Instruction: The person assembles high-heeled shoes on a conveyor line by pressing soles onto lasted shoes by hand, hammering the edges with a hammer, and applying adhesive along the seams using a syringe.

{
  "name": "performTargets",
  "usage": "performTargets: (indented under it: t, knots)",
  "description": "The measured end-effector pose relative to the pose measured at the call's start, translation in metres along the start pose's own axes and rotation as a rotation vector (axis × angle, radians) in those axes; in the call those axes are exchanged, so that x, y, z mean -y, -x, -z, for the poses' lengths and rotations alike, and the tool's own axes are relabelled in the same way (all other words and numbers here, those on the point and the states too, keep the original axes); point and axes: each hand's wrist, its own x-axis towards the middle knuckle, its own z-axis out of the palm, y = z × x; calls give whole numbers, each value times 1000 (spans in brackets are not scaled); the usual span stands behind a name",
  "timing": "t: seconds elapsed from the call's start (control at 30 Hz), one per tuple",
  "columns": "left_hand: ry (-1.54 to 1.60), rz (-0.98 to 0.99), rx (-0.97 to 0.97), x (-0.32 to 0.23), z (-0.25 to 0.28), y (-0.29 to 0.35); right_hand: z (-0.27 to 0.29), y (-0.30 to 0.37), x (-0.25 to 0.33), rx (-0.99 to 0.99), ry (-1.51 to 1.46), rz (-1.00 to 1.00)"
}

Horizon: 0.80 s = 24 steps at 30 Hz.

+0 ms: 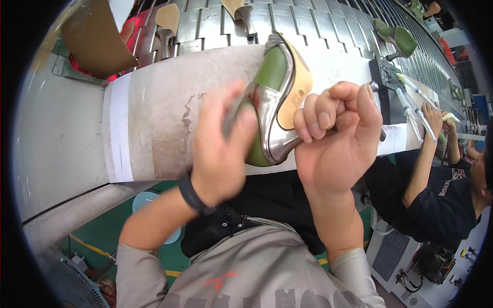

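A green and metallic bronze high-heeled shoe [272, 74] lies tilted on the pale bench, its tan sole [300, 93] turned to the right. My right hand [339, 128] is closed at the heel, fingers curled and palm showing; the heel's far end is hidden by it. Along the shoe's left side, my left hand [218, 146] is smeared by motion. Its thumb and fingers overlap the green upper, and whether they grip it cannot be made out. Just beyond my right palm shows a small dark end of something [382, 135].
Behind the bench, a slatted metal conveyor [282, 23] carries more heeled shoes, one green shoe [403, 41] at right. A black block [387, 92] holds several syringe-like tools [413, 110]. A brown curved panel [95, 38] stands far left. A co-worker [436, 190] is at right.
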Motion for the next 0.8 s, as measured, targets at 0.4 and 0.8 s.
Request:
performTargets:
  t: [0.4, 0.8]
  knots:
    - [647, 234, -136, 9, -26, -58, 0, 12, 2, 353, 364, -204]
    - [785, 300, -140, 7, -22, -57, -8, 24, -9, 249, 157, -61]
